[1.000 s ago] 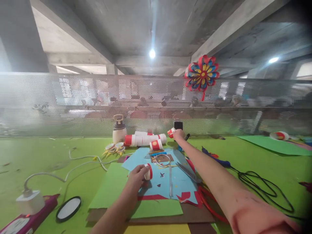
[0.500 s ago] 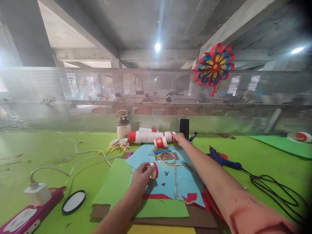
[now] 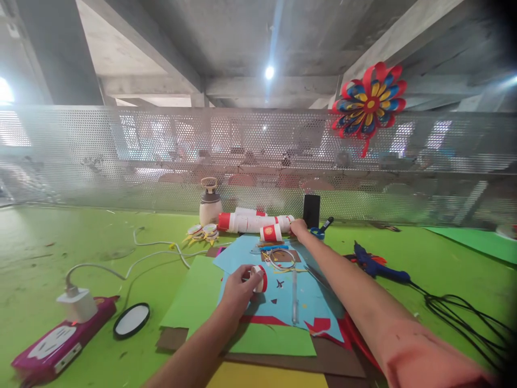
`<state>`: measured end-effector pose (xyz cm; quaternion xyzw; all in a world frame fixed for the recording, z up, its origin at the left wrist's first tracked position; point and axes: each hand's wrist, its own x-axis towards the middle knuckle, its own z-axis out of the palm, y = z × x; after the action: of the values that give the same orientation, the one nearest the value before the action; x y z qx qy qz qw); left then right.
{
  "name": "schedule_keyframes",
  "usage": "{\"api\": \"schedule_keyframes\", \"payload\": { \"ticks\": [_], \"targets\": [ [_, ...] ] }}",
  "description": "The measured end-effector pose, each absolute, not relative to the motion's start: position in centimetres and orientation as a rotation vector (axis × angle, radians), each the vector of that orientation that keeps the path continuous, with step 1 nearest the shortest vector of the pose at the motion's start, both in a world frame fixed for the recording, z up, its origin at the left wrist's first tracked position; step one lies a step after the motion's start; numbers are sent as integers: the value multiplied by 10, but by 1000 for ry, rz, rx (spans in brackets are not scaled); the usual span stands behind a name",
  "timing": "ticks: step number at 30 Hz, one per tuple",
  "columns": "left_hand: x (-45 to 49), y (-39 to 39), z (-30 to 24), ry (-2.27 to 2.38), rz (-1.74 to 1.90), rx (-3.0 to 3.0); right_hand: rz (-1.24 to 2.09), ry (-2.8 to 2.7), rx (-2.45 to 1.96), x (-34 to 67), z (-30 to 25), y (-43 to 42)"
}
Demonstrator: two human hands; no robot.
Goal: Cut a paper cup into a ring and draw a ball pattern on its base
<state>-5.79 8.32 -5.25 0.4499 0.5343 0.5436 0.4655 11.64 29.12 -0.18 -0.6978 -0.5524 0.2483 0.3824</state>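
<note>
Perforated panel across the back, bright green table spread out before it, and near the middle the left hand has fingers and thumb closed around a small red-and-white cup, over the blue paper! Farther out, the right hand is at the right end of a long row of white cups; whether its fingers grip or merely touch, I cannot tell. One red-printed cup lies on its side, just nearer than the row, while a blue glue gun rests off to the right.
</note>
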Motion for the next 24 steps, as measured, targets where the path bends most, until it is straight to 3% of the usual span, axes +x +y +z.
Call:
{"api": "schedule_keyframes", "payload": {
  "ticks": [7,15,24],
  "targets": [
    [-58,82,-54,1337,1335,1137,719,-1440,-1848,107,-3,289],
    [-59,82,-51,1322,1249,1167,593,-1656,-1830,135,21,269],
    [-59,67,-32,1140,1284,1152,678,-2005,-1621,168,8,170]
  ]
}}
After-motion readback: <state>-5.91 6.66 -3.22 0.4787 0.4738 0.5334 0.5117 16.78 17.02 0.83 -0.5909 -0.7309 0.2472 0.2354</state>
